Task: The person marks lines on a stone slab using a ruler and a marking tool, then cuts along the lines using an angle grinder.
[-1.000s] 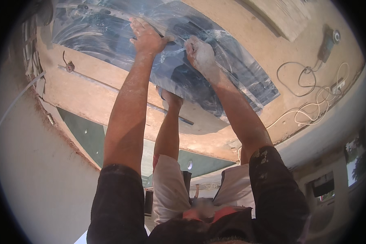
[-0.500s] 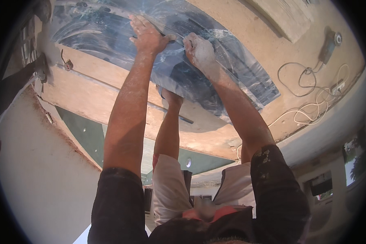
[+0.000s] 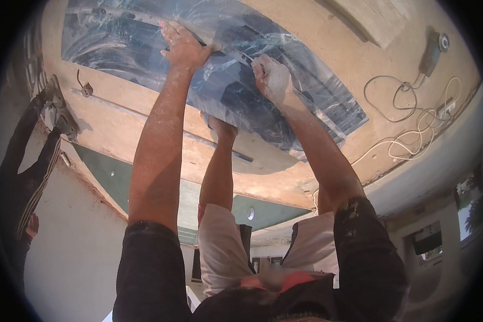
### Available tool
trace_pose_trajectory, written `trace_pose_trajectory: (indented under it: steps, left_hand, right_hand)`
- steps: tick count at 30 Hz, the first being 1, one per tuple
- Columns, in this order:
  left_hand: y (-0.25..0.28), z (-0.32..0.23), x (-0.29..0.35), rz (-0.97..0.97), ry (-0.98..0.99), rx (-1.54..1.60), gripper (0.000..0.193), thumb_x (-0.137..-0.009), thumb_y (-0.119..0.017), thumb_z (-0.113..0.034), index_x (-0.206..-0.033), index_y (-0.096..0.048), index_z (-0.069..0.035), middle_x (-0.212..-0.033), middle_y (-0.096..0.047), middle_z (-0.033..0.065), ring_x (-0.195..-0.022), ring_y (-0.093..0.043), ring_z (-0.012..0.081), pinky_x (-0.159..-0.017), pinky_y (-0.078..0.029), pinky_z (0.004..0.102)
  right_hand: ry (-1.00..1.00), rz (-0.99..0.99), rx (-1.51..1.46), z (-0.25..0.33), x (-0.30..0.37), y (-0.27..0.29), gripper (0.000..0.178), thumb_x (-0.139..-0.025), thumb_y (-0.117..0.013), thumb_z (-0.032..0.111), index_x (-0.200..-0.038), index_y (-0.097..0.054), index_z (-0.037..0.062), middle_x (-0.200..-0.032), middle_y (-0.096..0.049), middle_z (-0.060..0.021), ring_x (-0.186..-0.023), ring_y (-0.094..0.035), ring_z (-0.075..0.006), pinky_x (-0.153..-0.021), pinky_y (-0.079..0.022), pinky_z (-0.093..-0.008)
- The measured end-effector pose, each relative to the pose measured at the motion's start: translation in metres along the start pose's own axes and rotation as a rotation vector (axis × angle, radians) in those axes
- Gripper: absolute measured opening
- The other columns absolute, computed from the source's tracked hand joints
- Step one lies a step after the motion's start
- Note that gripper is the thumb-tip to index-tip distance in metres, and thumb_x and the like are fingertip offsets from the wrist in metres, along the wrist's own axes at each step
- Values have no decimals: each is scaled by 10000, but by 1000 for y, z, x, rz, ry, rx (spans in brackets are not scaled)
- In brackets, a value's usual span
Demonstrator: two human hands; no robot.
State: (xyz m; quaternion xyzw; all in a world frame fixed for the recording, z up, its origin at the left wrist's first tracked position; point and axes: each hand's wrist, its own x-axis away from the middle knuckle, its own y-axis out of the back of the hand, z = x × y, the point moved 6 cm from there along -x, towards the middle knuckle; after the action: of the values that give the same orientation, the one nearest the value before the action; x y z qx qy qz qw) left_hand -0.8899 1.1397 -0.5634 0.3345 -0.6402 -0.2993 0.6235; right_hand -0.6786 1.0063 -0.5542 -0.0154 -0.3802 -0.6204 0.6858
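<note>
Under both hands lies a large dark, glossy, marble-patterned slab (image 3: 252,107), streaked with pale dust. My left hand (image 3: 183,47) presses on it, fingers stretched forward and thumb out to the right, beside a thin straight line or edge that runs across the slab. To its right my dusty right hand (image 3: 273,78) is closed, its fingers pinched together over that line. A thin tip seems to stick out ahead of the fingers, but the rest is hidden in the hand. My bare leg (image 3: 225,145) stands at the slab's near edge.
A corded angle grinder (image 3: 432,56) lies on the tan floor at the right, its pale cable (image 3: 408,145) looped nearby. A pale board (image 3: 367,19) is at the far right. A narrow bar (image 3: 198,138) lies before the slab. Another person's legs (image 3: 35,155) are at the left.
My right hand has moved a little right and toward me along the slab. My left hand keeps its place on the slab. The other person at the left shows more fully.
</note>
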Motion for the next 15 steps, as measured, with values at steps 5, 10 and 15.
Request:
trace_pose_trajectory:
  steps: [5, 10, 15]
  left_hand:
    - [-4, 3, -3, -11, -15, -14, 1451, -697, -822, -701, -1575, -7, 117, -1658, 55, 342, -1567, 14, 454, -1157, -251, 714]
    - [-2, -1, -4, 5, -5, 6, 1460, -690, -835, -689, -1575, 2, 116, -1654, 61, 348, -1563, 10, 465, -1162, -259, 701]
    - [-3, 4, -2, 8, -8, 12, 1461, -694, -832, -692, -1575, 6, 119, -1651, 66, 357, -1561, 10, 473, -1162, -245, 709]
  right_hand:
    - [11, -46, 14, -67, 40, 19, 168, -984, -582, 213, -1004, -638, 56, -917, -676, -200, -838, -652, -433, -754, -530, -492]
    - [168, -49, -32, -4, -11, -4, 150, -974, -588, 198, -1017, -648, 68, -936, -684, -207, -901, -667, -444, -790, -532, -513]
    - [122, -27, -40, 6, -20, -21, 148, -973, -581, 192, -1027, -650, 72, -968, -690, -203, -921, -664, -442, -808, -531, -512]
